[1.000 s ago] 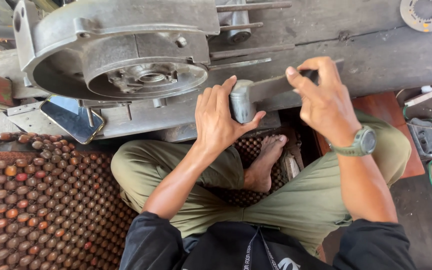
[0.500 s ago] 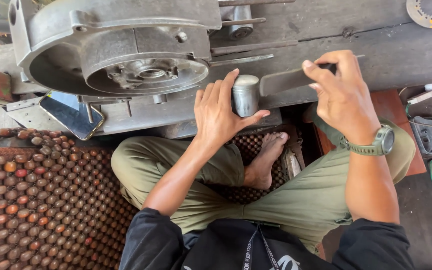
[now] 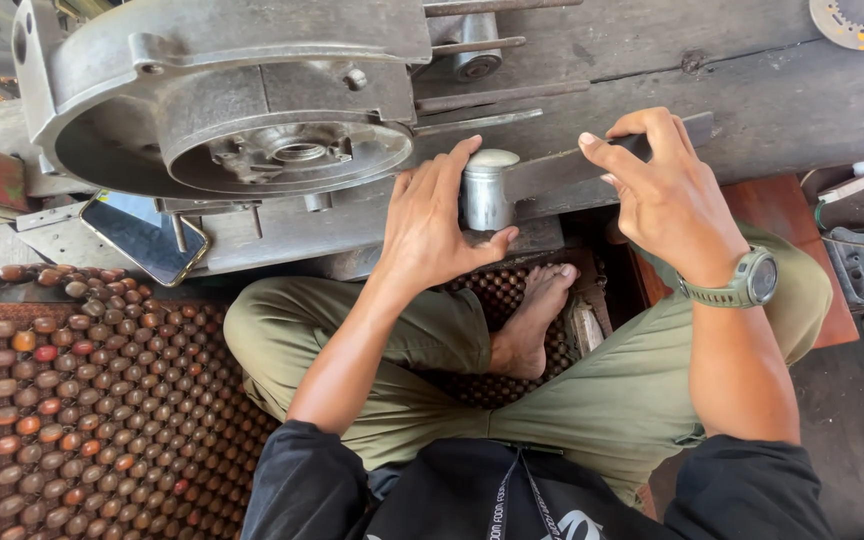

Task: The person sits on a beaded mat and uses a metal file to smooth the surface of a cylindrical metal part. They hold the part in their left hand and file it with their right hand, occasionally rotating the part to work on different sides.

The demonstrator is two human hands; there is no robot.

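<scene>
Fingers of the left hand [image 3: 432,225] cup the metal cylinder [image 3: 485,190], right hand [image 3: 664,195] gripping its flat bar [image 3: 572,170] beside the engine casing [image 3: 242,90].

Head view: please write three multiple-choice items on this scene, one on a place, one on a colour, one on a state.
1. Where is the short metal cylinder?
A. on the beaded mat
B. against the left hand, at the end of the flat bar
C. inside the round housing

2. What colour are the person's trousers?
A. olive green
B. bright red
C. white

3. How is the right hand?
A. flat on the floor
B. in a pocket
C. gripping the flat metal bar

Answers: 1 B, the fingers and thumb curl round the cylinder; 2 A, both folded legs are olive; 3 C, the fingers wrap over the bar's top.
</scene>
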